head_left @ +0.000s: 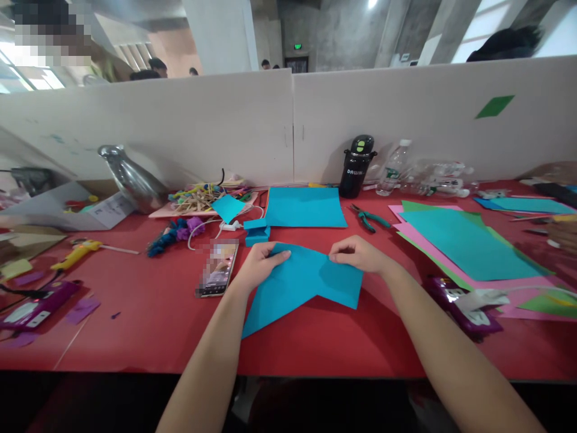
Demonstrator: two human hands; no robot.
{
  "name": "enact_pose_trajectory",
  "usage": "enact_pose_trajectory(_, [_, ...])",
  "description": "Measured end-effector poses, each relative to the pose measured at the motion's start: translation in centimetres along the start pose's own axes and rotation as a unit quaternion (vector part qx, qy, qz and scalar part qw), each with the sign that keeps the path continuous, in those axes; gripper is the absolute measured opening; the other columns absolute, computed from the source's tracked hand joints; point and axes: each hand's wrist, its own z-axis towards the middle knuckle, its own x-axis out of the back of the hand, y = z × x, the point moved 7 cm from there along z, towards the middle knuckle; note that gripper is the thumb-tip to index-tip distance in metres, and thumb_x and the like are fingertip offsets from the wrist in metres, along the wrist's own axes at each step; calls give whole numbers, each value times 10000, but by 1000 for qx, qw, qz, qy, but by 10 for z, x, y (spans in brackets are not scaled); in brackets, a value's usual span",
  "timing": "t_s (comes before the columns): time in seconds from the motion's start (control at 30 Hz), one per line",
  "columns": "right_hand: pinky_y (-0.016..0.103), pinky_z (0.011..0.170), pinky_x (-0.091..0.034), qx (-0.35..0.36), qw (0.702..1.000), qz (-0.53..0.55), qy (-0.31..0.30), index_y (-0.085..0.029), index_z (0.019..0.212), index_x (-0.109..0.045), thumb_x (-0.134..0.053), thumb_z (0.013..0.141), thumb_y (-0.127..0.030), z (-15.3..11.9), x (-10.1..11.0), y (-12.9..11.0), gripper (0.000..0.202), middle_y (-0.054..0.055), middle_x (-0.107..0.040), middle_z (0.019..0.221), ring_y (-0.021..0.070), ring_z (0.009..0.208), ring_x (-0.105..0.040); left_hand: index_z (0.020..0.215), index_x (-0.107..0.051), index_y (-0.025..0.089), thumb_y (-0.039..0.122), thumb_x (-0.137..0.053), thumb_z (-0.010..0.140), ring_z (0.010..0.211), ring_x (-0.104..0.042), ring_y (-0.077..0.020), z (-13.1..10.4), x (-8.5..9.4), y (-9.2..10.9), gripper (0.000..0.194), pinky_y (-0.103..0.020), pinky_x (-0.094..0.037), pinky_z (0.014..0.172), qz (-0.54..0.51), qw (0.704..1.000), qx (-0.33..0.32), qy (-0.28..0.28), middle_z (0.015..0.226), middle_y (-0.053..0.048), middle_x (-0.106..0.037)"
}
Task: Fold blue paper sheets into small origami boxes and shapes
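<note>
A blue sheet of paper (300, 279) with a notch in its near edge is held above the red table (148, 319). My left hand (261, 263) pinches its upper left edge, thumb on top. At the upper right edge, my right hand (354, 252) has thumb and fingers pressed together on the same sheet. Just beyond my left hand sits a small folded blue paper box (256, 231). A phone (219, 267) lies to the left of that hand. Behind the held sheet rests a stack of blue paper (306, 207).
Pliers (370, 218) and a black bottle (357, 168) stand or lie beyond my right hand. Coloured sheets (473, 246) and a purple power strip (466, 307) are at right. On the left are a glue gun (79, 254), a metal flask (135, 177) and wooden sticks (198, 204).
</note>
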Motion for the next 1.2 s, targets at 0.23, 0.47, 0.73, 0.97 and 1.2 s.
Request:
enact_pose_trajectory(0.23, [346, 744, -501, -22, 999, -26, 42, -184, 745, -743, -695, 784, -422, -8, 28, 11, 246, 48, -733, 787, 201, 755, -644, 692, -624, 178, 536, -758, 737, 523, -547, -139, 0, 21, 1, 385, -252, -401, 496, 9, 998, 5, 57, 597, 21, -616])
enact_pose_trajectory(0.47, [353, 763, -503, -60, 990, -27, 127, -177, 749, -743, -716, 764, -446, -22, 66, 33, 271, 64, -736, 790, 207, 764, -649, 920, -721, 170, 567, -792, 686, 765, -703, -256, 3, 42, -8, 466, -356, -554, 674, -75, 990, 1, 120, 829, -58, -759])
enact_pose_trajectory(0.73, [385, 778, -522, -9, 988, -17, 151, -172, 858, -717, -605, 854, -494, -7, 35, 20, 341, 75, -697, 821, 220, 777, -635, 1049, -720, 164, 611, -798, 642, 935, -709, -295, 4, 43, -5, 610, -396, -563, 834, -74, 984, 9, 162, 998, -81, -779])
enact_pose_trajectory(0.97, [519, 1151, -352, 115, 967, -108, 202, -404, 1581, -131, -753, 809, -428, -9, 10, -11, 992, 45, -185, 1662, 313, 1452, -349, 975, -711, 182, 545, -761, 700, 930, -705, -297, 11, 38, -18, 458, -385, -565, 800, -48, 986, 44, 152, 954, -58, -777])
enact_pose_trajectory(1.2, [494, 1158, -335, 162, 958, -148, 184, -326, 1040, -763, -592, 949, -414, -7, 15, -19, 212, 24, -578, 1423, 271, 1379, -458, 1103, -714, 214, 656, -684, 761, 1223, -607, -388, 2, 45, -20, 559, -450, -525, 939, -11, 970, 85, 228, 1235, -113, -711])
